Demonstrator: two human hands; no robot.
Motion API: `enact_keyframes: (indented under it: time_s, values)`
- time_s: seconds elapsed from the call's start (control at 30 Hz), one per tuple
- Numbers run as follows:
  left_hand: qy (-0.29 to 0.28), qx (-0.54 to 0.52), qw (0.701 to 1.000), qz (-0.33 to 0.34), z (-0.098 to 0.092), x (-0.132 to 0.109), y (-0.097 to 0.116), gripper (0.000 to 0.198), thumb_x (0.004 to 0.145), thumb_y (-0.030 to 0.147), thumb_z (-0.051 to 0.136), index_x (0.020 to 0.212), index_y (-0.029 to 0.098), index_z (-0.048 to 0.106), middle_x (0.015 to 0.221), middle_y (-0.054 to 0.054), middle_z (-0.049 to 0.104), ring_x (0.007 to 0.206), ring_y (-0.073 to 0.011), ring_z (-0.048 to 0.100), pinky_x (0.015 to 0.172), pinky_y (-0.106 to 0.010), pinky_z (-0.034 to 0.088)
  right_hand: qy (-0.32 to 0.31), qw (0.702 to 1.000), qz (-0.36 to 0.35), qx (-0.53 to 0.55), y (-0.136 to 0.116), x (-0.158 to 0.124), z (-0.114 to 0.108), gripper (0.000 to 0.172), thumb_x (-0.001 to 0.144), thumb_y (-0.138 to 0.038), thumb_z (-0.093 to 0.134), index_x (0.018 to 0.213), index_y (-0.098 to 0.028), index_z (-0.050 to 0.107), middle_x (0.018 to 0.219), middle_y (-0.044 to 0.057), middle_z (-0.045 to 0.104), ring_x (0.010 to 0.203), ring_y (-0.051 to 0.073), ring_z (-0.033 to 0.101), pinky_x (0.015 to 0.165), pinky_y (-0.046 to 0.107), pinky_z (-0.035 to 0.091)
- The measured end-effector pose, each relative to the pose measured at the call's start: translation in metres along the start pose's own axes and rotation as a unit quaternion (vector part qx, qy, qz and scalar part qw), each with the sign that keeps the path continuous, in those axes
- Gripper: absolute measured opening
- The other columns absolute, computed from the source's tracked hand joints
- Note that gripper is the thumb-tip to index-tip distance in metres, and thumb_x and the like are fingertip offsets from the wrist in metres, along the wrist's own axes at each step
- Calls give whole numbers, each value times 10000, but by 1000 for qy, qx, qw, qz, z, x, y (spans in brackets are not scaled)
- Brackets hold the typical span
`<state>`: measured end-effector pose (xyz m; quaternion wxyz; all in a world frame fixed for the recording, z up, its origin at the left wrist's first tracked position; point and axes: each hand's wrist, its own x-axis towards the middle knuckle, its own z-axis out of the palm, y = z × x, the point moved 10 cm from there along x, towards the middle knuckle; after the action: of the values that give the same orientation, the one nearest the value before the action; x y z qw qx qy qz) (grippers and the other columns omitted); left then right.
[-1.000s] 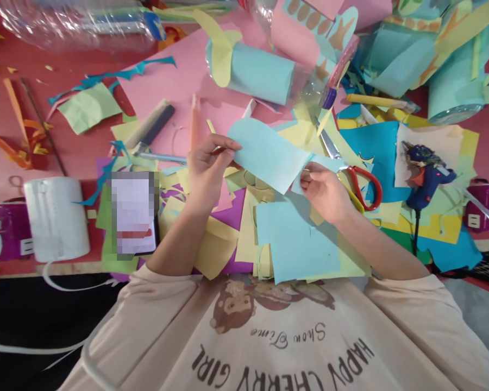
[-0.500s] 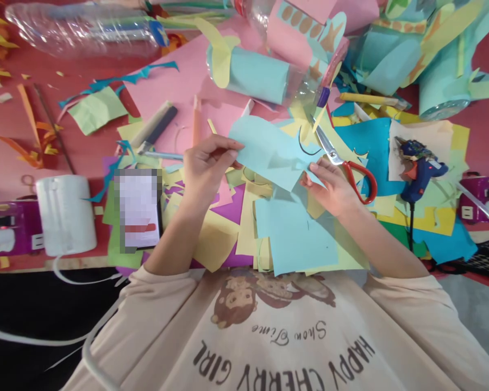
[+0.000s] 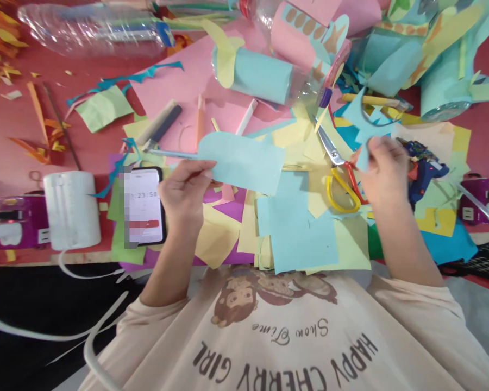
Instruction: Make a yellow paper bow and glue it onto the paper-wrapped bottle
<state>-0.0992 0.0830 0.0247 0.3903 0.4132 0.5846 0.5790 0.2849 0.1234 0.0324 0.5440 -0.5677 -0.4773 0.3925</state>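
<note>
Between the thumb and fingers of my left hand (image 3: 187, 187) is a light blue paper piece (image 3: 242, 162) with one rounded end, held above the table. My right hand (image 3: 385, 165), blurred by motion, pinches a curved light blue paper scrap (image 3: 361, 122) off to the right. Scissors (image 3: 337, 163) with one red and one yellow handle loop lie between the hands, just left of my right hand. Below the held piece, a larger light blue sheet (image 3: 301, 233) rests near the table's front edge. A blue glue gun (image 3: 426, 176) lies just beyond my right hand, partly hidden by it.
A phone (image 3: 144, 209) and a white box-like device (image 3: 72, 209) lie at left. A blue-wrapped bottle (image 3: 256, 73) lies at the back; a clear plastic bottle (image 3: 93, 30) is back left. Markers (image 3: 165, 126) and coloured paper scraps cover much of the red table (image 3: 20, 122).
My hands have moved apart. The right has swung right with the cut scrap, while the left keeps the rounded piece, now lower and further left. The scissors' yellow loop has come into view.
</note>
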Motion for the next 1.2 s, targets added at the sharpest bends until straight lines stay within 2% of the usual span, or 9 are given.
enact_keyframes:
  time_s: [0.13, 0.2, 0.27, 0.4, 0.57, 0.73, 0.87, 1.0, 1.2]
  values:
    - [-4, -10, 999, -32, 2, -28, -13, 80, 771, 246, 730, 839, 234, 771, 769, 33, 688, 577, -52, 644, 609, -168, 618, 155, 964, -151, -155, -45, 16, -63, 249, 751, -403, 748, 663, -273, 555, 595, -9, 483, 553, 204, 522, 599, 401, 429]
    - [-3, 3, 999, -41, 5, -47, -16, 110, 801, 279, 711, 886, 242, 770, 844, 20, 706, 661, -68, 679, 659, -170, 620, 106, 931, -175, -303, -53, 22, -59, 100, 871, -399, 621, 915, -323, 671, 774, 28, 623, 720, 265, 621, 693, 461, 482]
    - [-37, 14, 997, -61, 13, -67, -18, 162, 843, 319, 672, 958, 243, 757, 901, -4, 730, 698, -100, 709, 687, -209, 631, 31, 895, -170, -411, -47, 22, -48, 328, 929, -336, 522, 1243, -380, 604, 990, 37, 685, 866, 306, 653, 778, 523, 509]
    - [-245, 47, 960, -128, 47, -109, -19, 311, 907, 328, 586, 1203, 263, 657, 847, -33, 761, 793, -162, 746, 723, -262, 633, 20, 884, -173, -435, -43, 2, -42, 350, 972, -305, 449, 1278, -362, 610, 977, 34, 724, 888, 313, 687, 825, 559, 525]
    - [-567, 67, 803, -173, 82, -156, -13, 292, 948, 317, 501, 1179, 241, 661, 849, -40, 774, 612, -140, 722, 594, -236, 599, 5, 911, -177, -371, -44, -20, -24, 251, 956, -283, 524, 1101, -276, 729, 958, 81, 755, 800, 261, 708, 733, 452, 558]
    - [-433, 239, 862, 110, 94, -89, 16, 276, 962, 264, 468, 1150, 223, 667, 1115, -77, 742, 1056, -204, 703, 904, -340, 589, -54, 924, -183, -331, -35, -32, 11, 226, 896, -185, 585, 1032, -243, 756, 947, 55, 780, 858, 233, 738, 770, 400, 588]
    - [-406, 391, 778, 277, 122, -69, 8, 368, 966, 249, 471, 1319, 200, 562, 1454, -107, 528, 1387, -271, 462, 1130, -496, 426, -132, 920, -177, -324, -21, -46, 39, 264, 885, -165, 568, 1019, -289, 758, 926, 18, 786, 829, 221, 743, 752, 386, 602]
    - [-458, 435, 696, 341, 145, -77, -18, 439, 971, 284, 473, 1401, 196, 487, 1515, -109, 446, 1429, -274, 401, 1174, -502, 357, -181, 915, -193, -304, -22, -63, 52, 327, 900, -140, 522, 1097, -295, 732, 981, 13, 782, 853, 204, 741, 768, 376, 603]
    - [-429, 466, 697, 337, 145, -68, -24, 523, 977, 332, 458, 1474, 186, 388, 1530, -111, 421, 1450, -300, 357, 1182, -535, 310, -228, 880, -249, -333, -31, -89, 66, 477, 910, -73, 464, 1336, -263, 562, 1048, 61, 757, 950, 222, 712, 824, 416, 588]
